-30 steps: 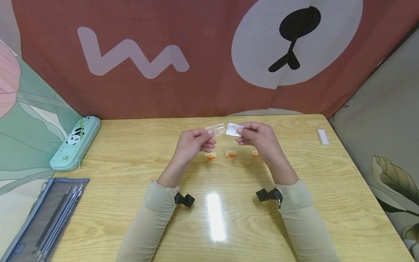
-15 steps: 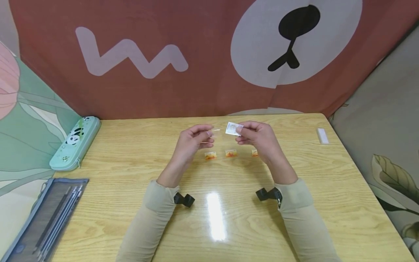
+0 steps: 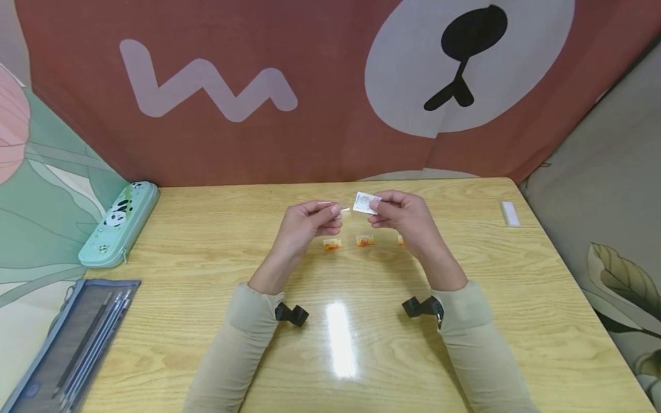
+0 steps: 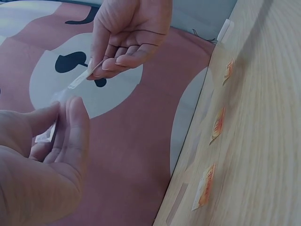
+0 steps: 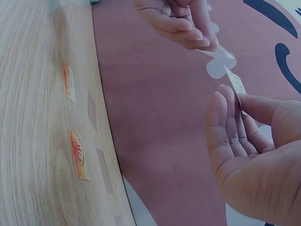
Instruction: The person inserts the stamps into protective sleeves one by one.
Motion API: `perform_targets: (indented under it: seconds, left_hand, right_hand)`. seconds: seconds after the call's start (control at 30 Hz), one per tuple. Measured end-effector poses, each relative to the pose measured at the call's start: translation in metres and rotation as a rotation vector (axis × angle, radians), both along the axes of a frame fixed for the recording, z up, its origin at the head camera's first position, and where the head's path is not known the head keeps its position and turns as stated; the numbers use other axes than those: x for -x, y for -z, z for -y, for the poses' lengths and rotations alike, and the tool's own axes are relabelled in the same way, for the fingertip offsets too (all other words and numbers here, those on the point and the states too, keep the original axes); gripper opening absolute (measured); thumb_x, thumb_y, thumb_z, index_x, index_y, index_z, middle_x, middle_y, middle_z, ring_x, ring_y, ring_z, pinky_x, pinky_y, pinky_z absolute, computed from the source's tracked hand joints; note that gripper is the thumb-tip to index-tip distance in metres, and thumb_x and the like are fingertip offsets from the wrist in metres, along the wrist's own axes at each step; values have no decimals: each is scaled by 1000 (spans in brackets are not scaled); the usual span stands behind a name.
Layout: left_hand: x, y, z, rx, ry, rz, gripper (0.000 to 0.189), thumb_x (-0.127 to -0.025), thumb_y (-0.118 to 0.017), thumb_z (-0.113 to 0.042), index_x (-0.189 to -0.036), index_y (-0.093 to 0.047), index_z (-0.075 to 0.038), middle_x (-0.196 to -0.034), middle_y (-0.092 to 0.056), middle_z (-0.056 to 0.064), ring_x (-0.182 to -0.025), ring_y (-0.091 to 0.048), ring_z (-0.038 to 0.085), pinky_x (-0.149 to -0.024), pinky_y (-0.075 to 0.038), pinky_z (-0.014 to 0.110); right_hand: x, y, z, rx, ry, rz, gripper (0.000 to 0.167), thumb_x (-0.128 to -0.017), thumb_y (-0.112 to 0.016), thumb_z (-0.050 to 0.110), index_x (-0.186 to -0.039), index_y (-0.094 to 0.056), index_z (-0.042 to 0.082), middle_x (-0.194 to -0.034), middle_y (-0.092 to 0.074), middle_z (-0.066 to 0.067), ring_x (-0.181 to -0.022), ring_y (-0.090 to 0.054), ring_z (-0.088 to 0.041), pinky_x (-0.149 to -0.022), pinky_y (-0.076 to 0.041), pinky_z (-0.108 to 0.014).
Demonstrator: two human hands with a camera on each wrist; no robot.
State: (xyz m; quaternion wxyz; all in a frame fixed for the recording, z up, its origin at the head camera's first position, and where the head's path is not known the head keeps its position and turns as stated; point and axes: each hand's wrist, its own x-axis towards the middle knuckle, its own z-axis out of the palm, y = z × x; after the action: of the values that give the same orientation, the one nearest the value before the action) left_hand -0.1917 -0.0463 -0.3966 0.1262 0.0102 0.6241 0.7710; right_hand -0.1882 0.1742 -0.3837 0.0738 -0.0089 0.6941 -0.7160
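Note:
My left hand (image 3: 312, 221) pinches a small clear plastic sleeve (image 3: 345, 211) between thumb and fingers; its glinting edge pokes out past the fingertips, and the rest is mostly hidden by them. Opposite it, my right hand (image 3: 405, 215) holds a small white card (image 3: 365, 202) with faint print by one side, thumb on top. The card's free end points at the sleeve, close to it; the left wrist view shows the card (image 4: 81, 79) edge-on. Both are held above the table. Beneath lie small orange-printed cards (image 3: 364, 241) in a row, the rightmost partly hidden behind my right hand.
A mint panda pencil case (image 3: 120, 226) stands at the table's left edge, with a blue mesh pouch of pencils (image 3: 85, 350) nearer me. A white eraser-like block (image 3: 510, 214) lies far right. Faint rectangles (image 5: 104, 172) show on the table beyond the orange cards.
My left fingers have shifted along the clear sleeve, so less of it sticks out than a second ago. My right hand has moved slightly left with the white card.

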Motion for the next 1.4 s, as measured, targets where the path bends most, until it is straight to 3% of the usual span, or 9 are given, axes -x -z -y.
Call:
perform_targets:
  seconds: [0.27, 0.67, 0.93, 1.13, 1.4]
  left_hand:
    - [-1, -2, -1, 53, 18, 18, 28, -96, -72, -17, -105, -72, 10, -73, -72, 4, -64, -73, 13, -67, -65, 31]
    - [-3, -3, 0, 65, 45, 5, 29, -99, -67, -17, -104, -71, 12, -70, -71, 2, -61, -71, 12, -63, -64, 27]
    - [-3, -3, 1, 110, 44, -16, 28, -98, -69, -21, -101, -75, 6, -72, -71, 2, -63, -72, 12, -65, -64, 27]
    - [-4, -3, 0, 151, 34, -50, 32, -97, -71, -22, -102, -74, 10, -71, -71, 2, -63, -72, 11, -65, -65, 28]
    - [-5, -5, -2, 191, 23, -71, 27, -96, -72, -20, -96, -76, 7, -69, -72, 2, -62, -72, 11, -65, -65, 30]
  right_hand:
    - [-1, -1, 1, 7, 17, -18, 21, -99, -64, 9, -113, -62, -8, -82, -72, 3, -69, -71, -7, -70, -64, -25]
    - [-3, -2, 2, 27, -12, -48, 15, -98, -66, 7, -107, -65, -5, -81, -73, 1, -68, -71, -9, -70, -65, -28]
    - [-4, -2, 1, -70, -60, -44, 20, -98, -67, 10, -107, -65, -8, -84, -72, -1, -68, -71, -10, -71, -65, -29]
    - [-5, -3, -1, -116, -85, -20, 25, -98, -67, 12, -111, -65, -9, -84, -71, -2, -68, -70, -10, -71, -64, -28]
    - [-5, -2, 0, -84, -63, -40, 24, -98, -66, 12, -111, -65, -8, -80, -70, 0, -67, -69, -10, -69, -64, -28]
